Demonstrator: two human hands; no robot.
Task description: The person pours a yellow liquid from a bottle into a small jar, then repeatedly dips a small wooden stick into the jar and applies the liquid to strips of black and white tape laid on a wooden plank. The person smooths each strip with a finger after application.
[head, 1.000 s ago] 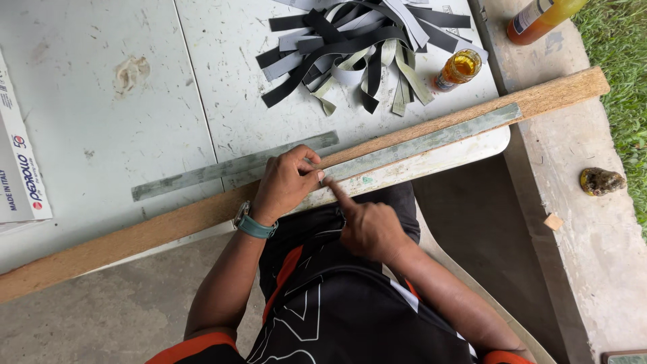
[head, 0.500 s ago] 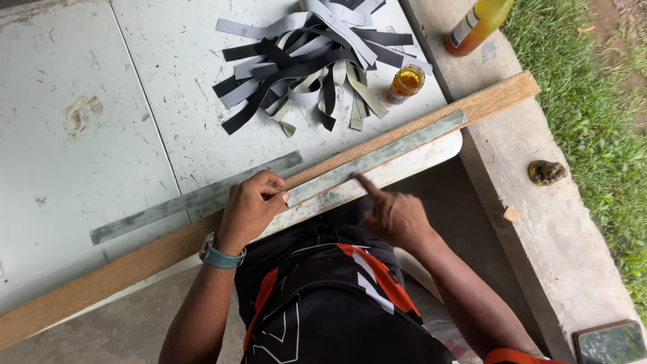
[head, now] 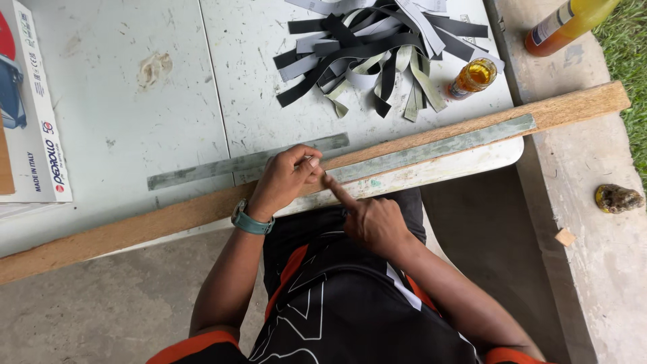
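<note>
A long wooden batten (head: 148, 222) lies along the near edge of a worn white table (head: 135, 114). On it rests a grey-green strip (head: 431, 148), running right from my hands. My left hand (head: 286, 178), with a teal watch on its wrist, pinches the strip's near end against the batten. My right hand (head: 371, 219) has its index finger stretched out, the tip pressing on the strip just right of the left fingers. A second grey strip (head: 242, 162) lies on the table behind the batten.
A heap of black, grey and pale strips (head: 377, 50) lies at the table's far side, with a small jar of amber liquid (head: 472, 77) beside it. An orange-yellow bottle (head: 566, 23) and a stone (head: 617, 199) sit on the concrete ledge at the right. A printed box (head: 30, 108) lies far left.
The view has shifted, so everything sits further right and lower in frame. Both hands stay on the strip's end; the right index finger remains pressed beside the left fingers.
</note>
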